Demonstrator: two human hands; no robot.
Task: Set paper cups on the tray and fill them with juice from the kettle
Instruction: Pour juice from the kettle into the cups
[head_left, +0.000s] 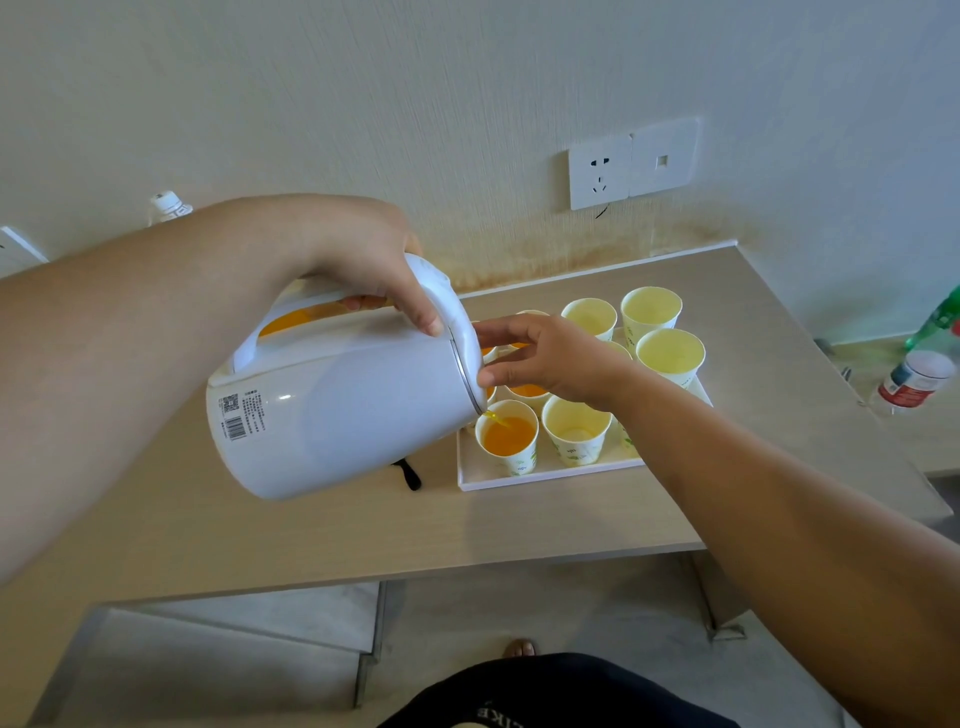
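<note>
My left hand (363, 260) grips the handle of the white kettle (343, 410), which is tipped to the right. A thin stream of orange juice runs from its spout into the front-left paper cup (506, 439). My right hand (545, 358) touches the kettle's lid edge with its fingertips. The white tray (540, 475) holds several paper cups. Those nearest the kettle hold orange juice; the front-middle cup (576, 431) and the cups at the back right (652, 312) look empty. Some cups are hidden behind my right hand.
The tray sits on a beige table (363, 530) against a wall with a socket (600, 176). A black cord end (408, 473) lies under the kettle. Plastic bottles (919, 382) lie at the far right; another bottle (169, 205) stands at the back left.
</note>
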